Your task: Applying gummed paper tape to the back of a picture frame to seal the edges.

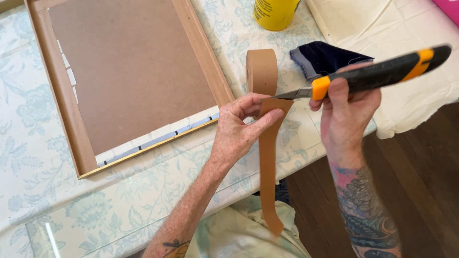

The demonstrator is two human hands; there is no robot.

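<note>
My left hand (239, 128) pinches a brown paper tape strip (268, 177) just below the roll of brown tape (261, 71), which stands on edge on the table. The loose strip hangs down toward my lap. My right hand (345, 111) grips a black and orange utility knife (382, 71), its blade touching the tape right beside my left thumb and fingers.
A wooden picture frame (62, 91) lies face down at the left, brown backing board inside. A yellow bottle (275, 12) stands at the far edge. Dark blue cloth (325, 57) lies on cream fabric (411, 28). A floral tablecloth (143, 191) covers the table; dark wood floor (420, 181) at right.
</note>
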